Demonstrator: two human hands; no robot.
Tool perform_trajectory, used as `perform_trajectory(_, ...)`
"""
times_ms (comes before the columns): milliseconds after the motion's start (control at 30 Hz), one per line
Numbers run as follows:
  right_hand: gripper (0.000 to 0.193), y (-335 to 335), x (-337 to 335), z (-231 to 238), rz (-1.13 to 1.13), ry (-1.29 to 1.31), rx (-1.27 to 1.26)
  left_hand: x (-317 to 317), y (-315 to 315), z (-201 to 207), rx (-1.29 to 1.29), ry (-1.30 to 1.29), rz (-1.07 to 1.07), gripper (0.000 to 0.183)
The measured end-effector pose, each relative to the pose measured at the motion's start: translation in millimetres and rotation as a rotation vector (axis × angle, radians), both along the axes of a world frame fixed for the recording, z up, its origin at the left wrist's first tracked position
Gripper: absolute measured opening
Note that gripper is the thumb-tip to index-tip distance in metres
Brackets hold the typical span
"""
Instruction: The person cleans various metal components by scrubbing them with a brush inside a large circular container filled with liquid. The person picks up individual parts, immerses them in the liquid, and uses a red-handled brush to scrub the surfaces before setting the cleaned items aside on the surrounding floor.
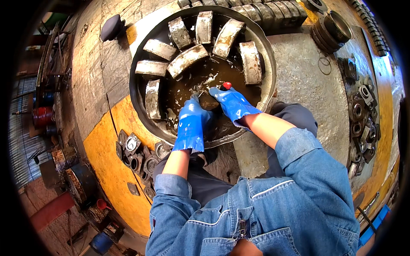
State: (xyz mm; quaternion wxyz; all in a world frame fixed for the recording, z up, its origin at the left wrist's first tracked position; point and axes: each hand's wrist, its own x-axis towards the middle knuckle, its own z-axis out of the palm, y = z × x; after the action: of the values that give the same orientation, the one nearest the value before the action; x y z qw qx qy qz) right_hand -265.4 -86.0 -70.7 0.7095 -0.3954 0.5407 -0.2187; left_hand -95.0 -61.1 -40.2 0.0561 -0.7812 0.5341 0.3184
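A large round metal basin (271, 55) holds murky brown liquid, with several curved metal blocks (188, 59) standing or lying round its inside. Both my hands are in blue rubber gloves, close together over the basin's near half. My left hand (193, 121) is closed against a dark metal block (208, 102), partly hidden between the gloves. In my right hand (232, 102) is a tool with a red handle end (226, 86); its working end meets the block, and its kind is hard to make out.
Beyond the basin runs a row of similar curved blocks (273, 13). Metal rings (331, 32) are stacked at the far right, above thin wire hoops (324, 66). Flanged metal parts lie in piles at the right (363, 115) and near left (136, 155). A dark rounded object (112, 27) sits far left.
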Motion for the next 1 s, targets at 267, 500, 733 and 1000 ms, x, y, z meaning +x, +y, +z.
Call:
perform_trajectory(267,0.040,-6.8,33.4,35.3,-0.214,0.081,-0.287,30.3,11.5,7.3,-0.256,0.324,0.074,0.066)
perform_trajectory(500,0.032,-0.3,17.0,36.6,-0.188,-0.151,-0.122,35.5,58.5,-2.3,-0.355,0.099,0.082,0.072)
perform_trajectory(733,0.045,-14.1,-44.0,6.4,0.304,0.313,-0.417,50.8,72.9,-6.1,-0.281,0.036,0.099,0.074)
perform_trajectory(1000,0.048,-13.4,-38.0,62.6,0.133,0.126,-0.338,49.9,77.4,-6.4,-0.285,0.066,0.147,0.073)
